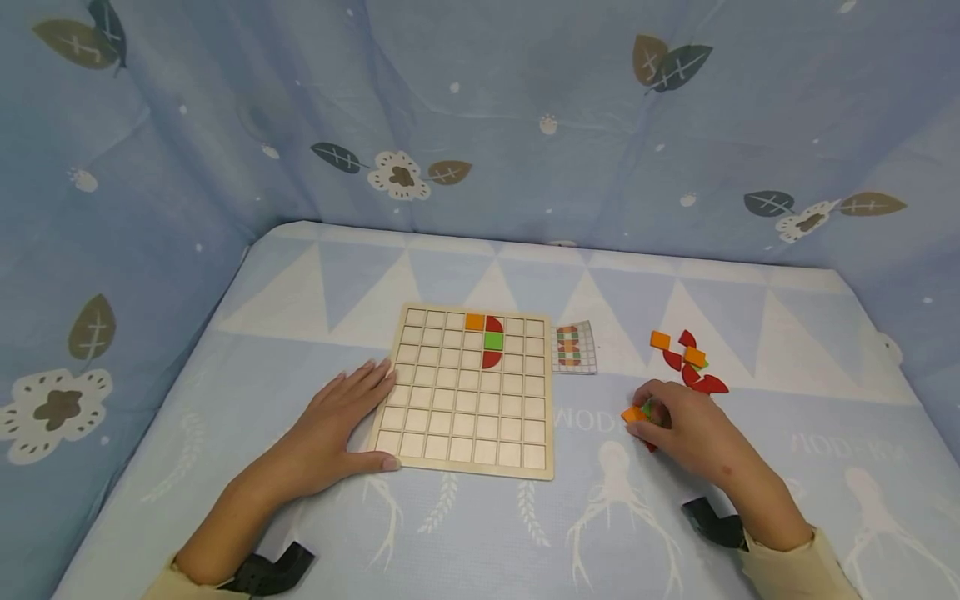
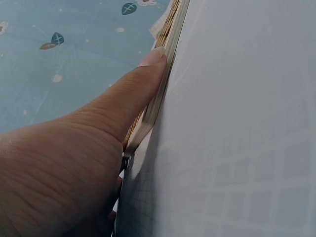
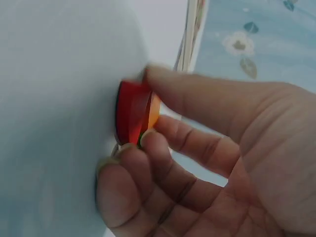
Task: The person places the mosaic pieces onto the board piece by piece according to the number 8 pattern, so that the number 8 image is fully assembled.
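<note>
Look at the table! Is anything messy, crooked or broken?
Nothing looks broken. The loose pieces look messy: they lie jumbled beyond the right hand, some overlapping, while four placed pieces sit tidily on the wooden board. The pattern card looks slightly crooked beside it.

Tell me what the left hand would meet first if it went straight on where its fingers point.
The wooden grid board. The left hand points at its left edge and seems to touch it there, though depth is hard to judge.
</note>
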`<state>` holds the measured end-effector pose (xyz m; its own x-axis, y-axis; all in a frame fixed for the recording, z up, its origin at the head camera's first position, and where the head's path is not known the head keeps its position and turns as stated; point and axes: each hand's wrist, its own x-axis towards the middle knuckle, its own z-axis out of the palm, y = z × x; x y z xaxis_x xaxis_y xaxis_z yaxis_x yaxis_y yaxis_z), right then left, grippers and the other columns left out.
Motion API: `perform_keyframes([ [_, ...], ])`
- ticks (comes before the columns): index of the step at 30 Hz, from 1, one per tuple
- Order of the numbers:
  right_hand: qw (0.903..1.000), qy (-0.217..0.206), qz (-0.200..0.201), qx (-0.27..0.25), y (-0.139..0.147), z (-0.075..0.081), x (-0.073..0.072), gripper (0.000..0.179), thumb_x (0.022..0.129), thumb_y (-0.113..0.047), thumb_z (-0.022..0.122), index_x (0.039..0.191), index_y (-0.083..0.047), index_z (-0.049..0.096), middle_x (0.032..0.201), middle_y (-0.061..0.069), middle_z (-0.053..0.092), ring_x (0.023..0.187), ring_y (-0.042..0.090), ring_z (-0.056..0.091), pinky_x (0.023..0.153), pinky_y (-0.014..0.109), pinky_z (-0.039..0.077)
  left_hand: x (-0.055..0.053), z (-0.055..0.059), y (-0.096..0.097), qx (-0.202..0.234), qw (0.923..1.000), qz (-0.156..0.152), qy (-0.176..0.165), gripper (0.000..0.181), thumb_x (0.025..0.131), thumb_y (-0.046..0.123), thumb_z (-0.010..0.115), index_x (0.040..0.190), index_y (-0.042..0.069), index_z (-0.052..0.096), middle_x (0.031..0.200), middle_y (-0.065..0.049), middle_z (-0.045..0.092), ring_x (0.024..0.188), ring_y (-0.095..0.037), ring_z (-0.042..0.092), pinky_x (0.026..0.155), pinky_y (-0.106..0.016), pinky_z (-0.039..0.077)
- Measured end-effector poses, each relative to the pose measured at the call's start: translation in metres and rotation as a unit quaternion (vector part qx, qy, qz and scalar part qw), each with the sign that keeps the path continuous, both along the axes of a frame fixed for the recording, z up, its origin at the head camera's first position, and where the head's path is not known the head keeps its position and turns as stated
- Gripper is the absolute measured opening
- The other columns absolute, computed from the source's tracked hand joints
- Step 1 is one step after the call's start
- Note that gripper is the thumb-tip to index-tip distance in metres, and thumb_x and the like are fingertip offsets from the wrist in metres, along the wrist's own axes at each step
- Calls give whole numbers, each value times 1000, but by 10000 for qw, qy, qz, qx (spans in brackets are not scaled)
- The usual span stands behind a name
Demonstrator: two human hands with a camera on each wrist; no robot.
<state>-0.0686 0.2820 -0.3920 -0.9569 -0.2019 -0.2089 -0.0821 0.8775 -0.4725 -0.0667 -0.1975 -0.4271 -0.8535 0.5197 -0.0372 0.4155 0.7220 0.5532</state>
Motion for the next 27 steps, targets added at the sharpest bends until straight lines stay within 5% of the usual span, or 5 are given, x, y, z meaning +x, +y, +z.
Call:
perform_keyframes([
  [15, 9970, -459, 274, -552, -28, 15, -18, 22, 93, -25, 82, 91, -13, 64, 66, -1, 55, 50, 17, 52, 50, 29, 47, 1, 4, 0, 44, 10000, 50, 9, 107, 86, 64, 77, 165, 10, 31, 173, -5, 21, 160, -31, 12, 127, -54, 6],
  [27, 9819, -563, 649, -1690, -94, 25, -67, 13, 101, -18, 72, 93, -8, 70, 74, 6, 70, 58, 22, 61, 53, 33, 53, 1, 1, 0, 5, 10000, 78, -4, 109, 84, 62, 79, 166, 11, 30, 173, -4, 20, 160, -30, 12, 127, -54, 7],
])
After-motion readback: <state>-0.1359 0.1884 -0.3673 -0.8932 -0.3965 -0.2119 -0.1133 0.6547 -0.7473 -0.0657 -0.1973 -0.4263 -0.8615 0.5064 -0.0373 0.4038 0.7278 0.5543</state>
